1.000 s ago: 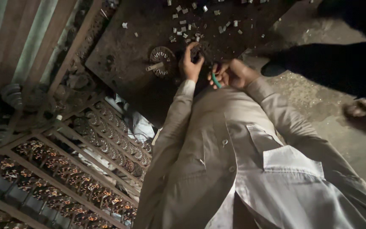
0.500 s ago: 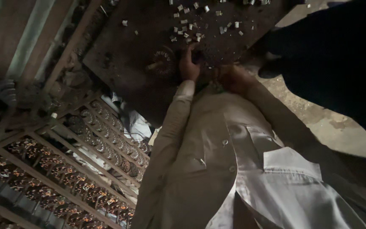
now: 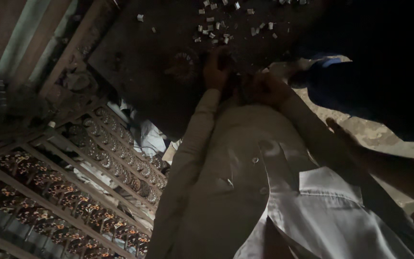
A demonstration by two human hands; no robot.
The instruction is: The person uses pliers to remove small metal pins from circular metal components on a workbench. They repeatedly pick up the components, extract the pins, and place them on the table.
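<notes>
At the far left I see wooden racks (image 3: 73,192) filled with rows of small round patterned parts. Further right, a round toothed disc (image 3: 184,64) lies on the dark tabletop (image 3: 135,52), just beside my left hand (image 3: 215,69). That hand rests palm-down on the tabletop, its fingers curled; it is too dark for me to tell whether they hold anything. My right hand (image 3: 264,88) sits close beside it, fingers bent inward, their grip also unclear. Small pale scraps (image 3: 226,29) lie scattered above both hands. At the right, another person's dark sleeve (image 3: 384,72) hangs over the tabletop edge.
</notes>
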